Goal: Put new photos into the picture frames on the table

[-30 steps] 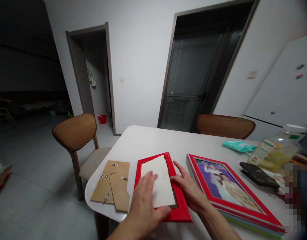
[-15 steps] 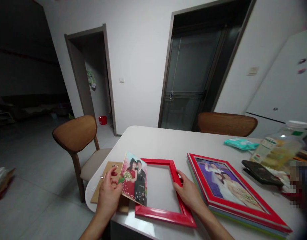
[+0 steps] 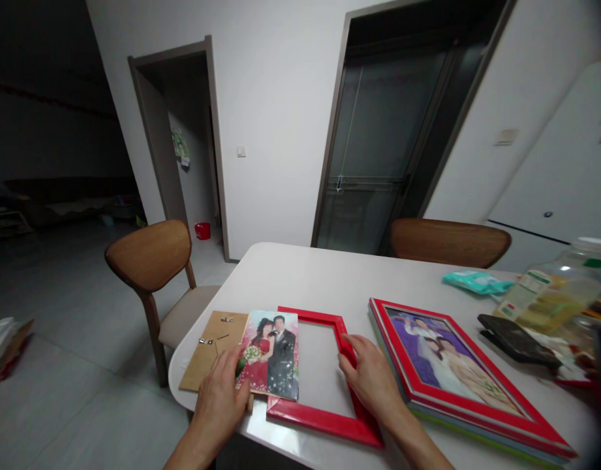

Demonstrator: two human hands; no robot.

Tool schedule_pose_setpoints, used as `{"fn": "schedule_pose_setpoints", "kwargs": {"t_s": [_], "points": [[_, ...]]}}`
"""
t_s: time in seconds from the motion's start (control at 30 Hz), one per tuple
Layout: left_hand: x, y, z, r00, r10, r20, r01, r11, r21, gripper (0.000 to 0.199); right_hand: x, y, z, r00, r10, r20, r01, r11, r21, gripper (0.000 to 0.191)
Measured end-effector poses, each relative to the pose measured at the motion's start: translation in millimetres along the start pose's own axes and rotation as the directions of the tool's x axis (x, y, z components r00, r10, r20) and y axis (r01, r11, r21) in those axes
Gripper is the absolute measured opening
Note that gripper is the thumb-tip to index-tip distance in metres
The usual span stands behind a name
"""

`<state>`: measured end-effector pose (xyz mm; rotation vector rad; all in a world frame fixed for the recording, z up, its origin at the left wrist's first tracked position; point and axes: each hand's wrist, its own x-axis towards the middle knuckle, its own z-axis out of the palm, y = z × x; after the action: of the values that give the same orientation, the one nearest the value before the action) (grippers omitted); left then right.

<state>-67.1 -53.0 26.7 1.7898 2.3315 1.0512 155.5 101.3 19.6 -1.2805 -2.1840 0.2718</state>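
Observation:
A photo print [image 3: 275, 356] of a couple lies nearly flat, its right part over the left side of an empty red frame [image 3: 324, 421]. My left hand [image 3: 222, 388] is closed on the photo's lower left edge. Left of it rests a brown backing board [image 3: 207, 352] with metal clips, partly covered by the photo and my hand. My right hand [image 3: 371, 375] grips the red frame's right side, fingers over its inner edge. Further right, a framed wedding picture [image 3: 447, 359] sits on a stack of frames.
On the white table [image 3: 300, 267], a teal packet [image 3: 476, 282], a dark wallet-like object [image 3: 518, 343] and a plastic jar [image 3: 549, 287] stand at the right. Wooden chairs [image 3: 151, 254] are at the left and behind the table. The table's near edge is close to my hands.
The photo has gone from tilted to nearly flat and shifted slightly right. My left hand has moved lower on it, uncovering the board's clips. My right hand stays on the frame.

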Motion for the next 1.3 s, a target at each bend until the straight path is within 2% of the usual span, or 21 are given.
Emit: {"fn": "schedule_pose_setpoints", "kwargs": {"t_s": [0.07,0.17,0.23,0.33,0.43,0.53,0.6,0.67,0.73,0.77,0.83,0.9,0.93,0.97,1.0,1.07,1.13,1.2,1.27,1.3], "points": [[-1.9,4.5,2.2,0.998,0.061,0.027,-0.061,0.998,-0.002,0.048,0.6,-15.1,1.2,1.0,-0.004,0.009,0.002,0.986,0.167,0.039],[-5.0,9.8,6.4,0.989,0.122,0.079,-0.122,0.992,0.003,0.055,3.6,-37.3,11.9,0.985,0.06,0.159,-0.125,0.889,0.44,0.042],[-6.6,12.5,8.4,0.98,0.149,0.132,-0.152,0.988,0.013,0.06,6.9,-47.1,23.5,0.961,0.114,0.251,-0.238,0.799,0.553,0.044],[-6.7,17.0,10.9,0.959,0.19,0.21,-0.204,0.978,0.049,0.063,11.9,-56.4,40.4,0.917,0.153,0.368,-0.381,0.605,0.699,0.051],[-3.8,21.4,14.7,0.944,0.219,0.249,-0.249,0.963,0.1,0.063,15.0,-70.0,45.0,0.909,0.147,0.389,-0.412,0.446,0.795,0.06],[2.5,23.6,16.1,0.951,0.251,0.181,-0.269,0.96,0.077,0.063,16.1,-93.1,30.6,0.935,0.162,0.315,-0.351,0.306,0.885,0.066],[8.7,25.5,12.0,0.962,0.267,0.053,-0.265,0.963,-0.045,0.06,15.9,-108.6,15.1,0.952,0.148,0.268,-0.295,0.207,0.933,0.069],[15.8,30.3,5.0,0.976,0.192,-0.105,-0.213,0.945,-0.247,0.053,14.5,-117.3,2.4,0.962,0.127,0.243,-0.261,0.157,0.952,0.067],[22.2,39.3,-0.4,0.98,-0.008,-0.197,-0.092,0.863,-0.497,0.042,11.2,-116.3,-2.2,0.954,0.141,0.264,-0.287,0.182,0.94,0.059],[24.5,45.1,-1.0,0.974,-0.123,-0.192,-0.025,0.779,-0.626,0.038,8.9,-112.5,-1.2,0.937,0.177,0.301,-0.334,0.208,0.919,0.055],[26.4,57.8,3.8,0.951,-0.29,-0.107,0.07,0.538,-0.84,0.038,3.5,-100.8,4.7,0.885,0.238,0.401,-0.45,0.214,0.867,0.048],[24.9,69.2,14.5,0.941,-0.338,-0.002,0.112,0.316,-0.942,0.043,-0.5,-86.9,9.9,0.855,0.236,0.461,-0.503,0.161,0.849,0.044],[23.2,73.3,20.5,0.942,-0.332,0.039,0.129,0.252,-0.959,0.045,-1.4,-79.6,10.4,0.865,0.226,0.449,-0.486,0.147,0.862,0.043],[21.3,76.0,25.9,0.946,-0.316,0.072,0.148,0.224,-0.963,0.046,-1.3,-72.0,8.9,0.884,0.222,0.412,-0.45,0.159,0.879,0.043],[19.3,77.0,30.2,0.951,-0.291,0.104,0.174,0.226,-0.958,0.048,-0.3,-64.1,5.7,0.9,0.233,0.367,-0.414,0.201,0.888,0.044],[15.3,74.4,34.9,0.953,-0.259,0.155,0.231,0.296,-0.927,0.052,3.9,-47.3,-4.2,0.904,0.28,0.322,-0.407,0.337,0.849,0.047],[11.1,68.2,35.3,0.951,-0.256,0.173,0.274,0.44,-0.855,0.053,9.1,-30.6,-13.8,0.885,0.296,0.36,-0.462,0.45,0.764,0.049],[6.0,62.3,34.3,0.958,-0.226,0.175,0.281,0.63,-0.724,0.052,13.4,-17.5,-18.5,0.863,0.299,0.407,-0.505,0.516,0.692,0.051],[0.2,58.9,34.1,0.973,-0.139,0.186,0.221,0.798,-0.561,0.05,16.2,-10.7,-16.9,0.855,0.285,0.433,-0.516,0.548,0.659,0.052],[-2.7,58.0,34.5,0.976,-0.086,0.198,0.175,0.854,-0.49,0.05,17.2,-9.5,-14.3,0.854,0.276,0.442,-0.517,0.557,0.65,0.053]]}}
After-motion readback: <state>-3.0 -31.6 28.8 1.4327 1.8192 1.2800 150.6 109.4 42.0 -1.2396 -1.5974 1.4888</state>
